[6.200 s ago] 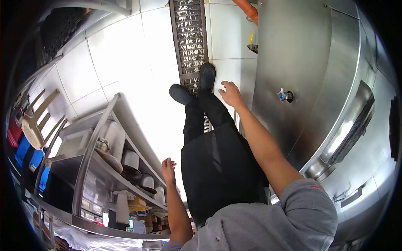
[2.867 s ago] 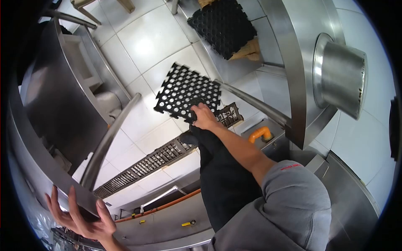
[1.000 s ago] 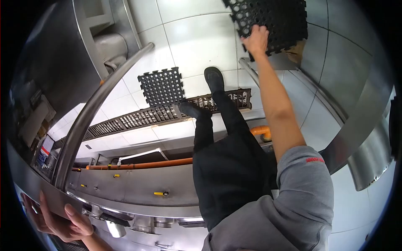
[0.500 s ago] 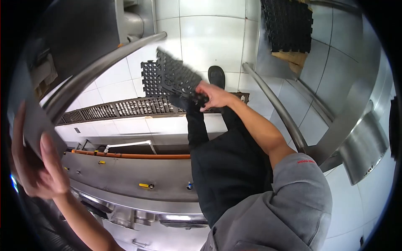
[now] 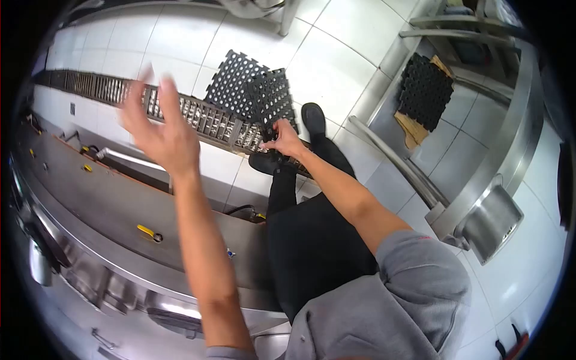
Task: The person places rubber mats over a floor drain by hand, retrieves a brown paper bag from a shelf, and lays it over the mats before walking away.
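My right hand point(image 5: 284, 140) grips the near edge of a black perforated rubber mat point(image 5: 273, 96), which is tilted beside my feet. Partly under it, a second black perforated mat point(image 5: 233, 81) lies on the white tiles at the edge of the long floor drain grate point(image 5: 207, 120). My left hand point(image 5: 161, 129) is raised above the grate with its fingers apart and nothing in it, slightly blurred.
At the upper right, another black mat point(image 5: 425, 90) rests on brown cardboard point(image 5: 411, 131) near a metal frame point(image 5: 399, 157). A steel counter panel with yellow valve handles point(image 5: 147, 231) runs along the left. A metal container point(image 5: 491, 225) hangs at the right.
The view has turned. My left hand has left the metal surface at the far left and moved right, over the grate. The held mat has come down onto the other mat.
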Tool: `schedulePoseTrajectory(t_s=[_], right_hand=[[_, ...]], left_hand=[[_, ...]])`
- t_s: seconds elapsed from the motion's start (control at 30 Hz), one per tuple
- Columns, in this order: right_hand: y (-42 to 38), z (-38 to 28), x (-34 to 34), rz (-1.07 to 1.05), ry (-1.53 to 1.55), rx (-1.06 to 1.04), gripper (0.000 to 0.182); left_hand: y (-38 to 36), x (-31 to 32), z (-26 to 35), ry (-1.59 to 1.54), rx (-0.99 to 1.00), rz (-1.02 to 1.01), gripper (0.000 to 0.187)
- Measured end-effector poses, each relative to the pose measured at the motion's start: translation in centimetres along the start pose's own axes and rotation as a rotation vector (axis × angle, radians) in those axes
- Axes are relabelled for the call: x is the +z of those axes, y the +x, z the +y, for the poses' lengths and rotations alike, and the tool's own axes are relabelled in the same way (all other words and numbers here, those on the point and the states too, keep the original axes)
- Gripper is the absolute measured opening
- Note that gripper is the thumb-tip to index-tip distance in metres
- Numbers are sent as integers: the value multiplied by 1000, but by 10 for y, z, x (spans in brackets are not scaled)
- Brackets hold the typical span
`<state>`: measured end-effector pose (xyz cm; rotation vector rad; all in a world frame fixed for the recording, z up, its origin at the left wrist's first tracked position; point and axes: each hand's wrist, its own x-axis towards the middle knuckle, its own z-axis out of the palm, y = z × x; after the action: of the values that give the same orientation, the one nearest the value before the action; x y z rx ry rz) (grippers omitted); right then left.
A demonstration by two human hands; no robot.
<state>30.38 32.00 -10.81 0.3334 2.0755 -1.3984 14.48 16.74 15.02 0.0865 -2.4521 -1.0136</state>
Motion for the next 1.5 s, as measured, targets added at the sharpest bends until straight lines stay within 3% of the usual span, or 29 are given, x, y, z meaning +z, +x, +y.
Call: schedulePoseTrajectory(t_s=[0.03,0.07,0.1,0.17,0.27,0.37,0.43,0.57,0.63,0.83,1.03,1.3,1.5], right_hand=[[2,1,5,-50,-76,67,70],[6,5,12,-42,-161,65,70],[7,15,21,-36,-250,71,70],[17,45,38,-63,-314,84,69],[34,104,61,-89,-336,48,69],[43,142,69,-137,-250,35,71],[36,143,67,-134,-111,172,70],[29,139,54,-130,-130,157,68],[32,135,57,-101,-359,51,70],[60,160,78,-259,-668,92,65],[79,179,110,-190,-780,174,62],[88,221,129,-141,-982,236,59],[100,252,143,-127,-1040,197,59]], left_hand=[[-44,-7,-35,-140,-359,79,27],[-89,-17,-72,-4,-525,37,29],[-137,-22,-107,-73,-756,20,30],[-228,-23,-152,96,-870,-140,29],[-325,-6,-180,-122,-1279,-95,26],[-387,18,-197,-84,-1337,-208,26],[-409,29,-200,-69,-1379,-268,26],[-425,44,-203,-20,-1450,-393,29],[-429,53,-207,-18,-1465,-429,29],[-440,86,-252,-73,-1424,-431,30],[-431,116,-302,-92,-1334,-448,31],[-416,110,-287,-172,-1390,-333,30],[-442,82,-288,-177,-1603,-205,31]])
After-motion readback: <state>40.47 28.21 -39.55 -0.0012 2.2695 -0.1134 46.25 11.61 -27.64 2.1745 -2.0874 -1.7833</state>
